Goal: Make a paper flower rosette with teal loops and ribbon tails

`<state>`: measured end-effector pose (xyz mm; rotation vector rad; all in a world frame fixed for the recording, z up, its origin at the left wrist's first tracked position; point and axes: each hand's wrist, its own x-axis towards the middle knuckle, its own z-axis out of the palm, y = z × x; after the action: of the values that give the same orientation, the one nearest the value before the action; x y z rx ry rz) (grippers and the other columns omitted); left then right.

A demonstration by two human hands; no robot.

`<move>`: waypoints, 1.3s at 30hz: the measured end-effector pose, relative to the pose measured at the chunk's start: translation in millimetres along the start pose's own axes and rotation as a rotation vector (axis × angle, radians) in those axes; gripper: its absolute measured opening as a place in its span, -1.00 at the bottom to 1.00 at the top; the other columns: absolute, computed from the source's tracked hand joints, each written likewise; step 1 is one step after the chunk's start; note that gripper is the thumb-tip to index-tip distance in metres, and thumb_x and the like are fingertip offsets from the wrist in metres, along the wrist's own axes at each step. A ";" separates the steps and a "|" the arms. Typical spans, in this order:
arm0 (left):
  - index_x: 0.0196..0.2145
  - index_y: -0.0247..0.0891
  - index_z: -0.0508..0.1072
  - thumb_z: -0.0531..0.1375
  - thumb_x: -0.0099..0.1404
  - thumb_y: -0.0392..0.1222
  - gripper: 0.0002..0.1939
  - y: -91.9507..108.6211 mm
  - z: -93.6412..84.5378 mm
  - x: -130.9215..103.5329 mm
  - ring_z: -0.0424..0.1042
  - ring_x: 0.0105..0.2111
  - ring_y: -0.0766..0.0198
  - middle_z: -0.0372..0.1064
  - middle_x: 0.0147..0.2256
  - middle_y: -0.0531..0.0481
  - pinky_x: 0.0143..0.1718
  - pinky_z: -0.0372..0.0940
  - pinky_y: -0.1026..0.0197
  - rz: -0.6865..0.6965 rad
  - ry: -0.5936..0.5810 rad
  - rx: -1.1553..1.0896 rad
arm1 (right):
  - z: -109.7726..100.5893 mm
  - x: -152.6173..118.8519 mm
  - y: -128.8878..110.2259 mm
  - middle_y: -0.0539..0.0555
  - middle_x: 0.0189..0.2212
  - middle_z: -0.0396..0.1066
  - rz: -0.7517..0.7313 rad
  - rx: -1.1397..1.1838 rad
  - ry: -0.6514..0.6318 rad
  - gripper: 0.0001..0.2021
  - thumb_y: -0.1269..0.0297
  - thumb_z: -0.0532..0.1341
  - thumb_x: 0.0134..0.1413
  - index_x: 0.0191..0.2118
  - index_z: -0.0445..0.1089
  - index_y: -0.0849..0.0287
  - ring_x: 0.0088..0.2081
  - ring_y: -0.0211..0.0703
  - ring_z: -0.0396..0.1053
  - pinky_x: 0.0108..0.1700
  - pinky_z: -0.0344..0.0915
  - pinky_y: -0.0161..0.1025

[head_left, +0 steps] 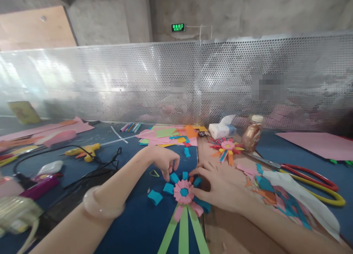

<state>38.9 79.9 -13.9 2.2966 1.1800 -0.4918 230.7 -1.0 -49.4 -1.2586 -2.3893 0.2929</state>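
Note:
A paper flower (pixel 184 192) with a pink pleated ring, a blue centre and blue loops around it lies on the dark blue table. Green strips (pixel 183 232) and pink tabs hang from its lower side. My left hand (pixel 164 162) is above its upper left edge, fingers curled down near a blue loop; whether they pinch anything is hidden. Spread fingers of my right hand (pixel 211 184) rest on the flower's right side, thumb near the pink ring. A loose folded blue piece (pixel 154 197) lies left of the flower.
Scissors (pixel 309 176), paper scraps (pixel 286 195), a bottle (pixel 252 133), a tissue box (pixel 222 130) and another paper flower (pixel 227 147) are on the right. At the left are a yellow glue gun (pixel 84 152), cables and a purple power strip (pixel 40 187). Coloured paper (pixel 165 134) lies behind.

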 end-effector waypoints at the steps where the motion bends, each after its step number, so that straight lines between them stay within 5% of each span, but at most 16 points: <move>1: -0.34 -0.26 0.26 0.27 -0.18 -0.29 -0.61 -1.7 0.1 0.4 0.30 -0.42 0.33 0.32 -0.38 0.04 -0.51 0.16 0.36 0.017 -0.003 -0.012 | 0.0 -0.2 -0.3 0.01 -0.30 0.28 0.000 -0.012 -0.003 -0.84 0.23 0.15 -0.06 -0.28 0.36 0.03 -0.22 -0.15 0.18 -0.16 0.05 -0.17; 10: -0.41 -0.24 0.27 0.24 -0.10 -0.28 -0.75 -1.5 0.3 1.5 0.29 -0.46 0.35 0.29 -0.46 0.10 -0.52 0.17 0.36 0.047 -0.024 -0.014 | 3.0 1.7 4.0 -0.02 -0.28 0.26 0.002 -0.002 0.000 -0.86 0.25 0.14 -0.05 -0.28 0.34 0.01 -0.19 -0.16 0.16 -0.14 0.05 -0.18; 39: -0.41 -0.31 0.29 0.28 -0.16 -0.30 -0.69 3.3 -0.7 0.9 0.31 -0.43 0.34 0.33 -0.41 0.05 -0.50 0.17 0.38 -0.014 0.009 0.032 | 5.1 1.5 8.3 -0.02 -0.25 0.25 0.019 0.019 -0.012 -0.85 0.31 0.08 -0.02 -0.29 0.34 0.02 -0.18 -0.18 0.16 -0.14 0.11 -0.20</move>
<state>42.2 79.3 -12.9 2.3211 1.2014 -0.5091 233.7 5.0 -56.7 -1.2756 -2.3802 0.3286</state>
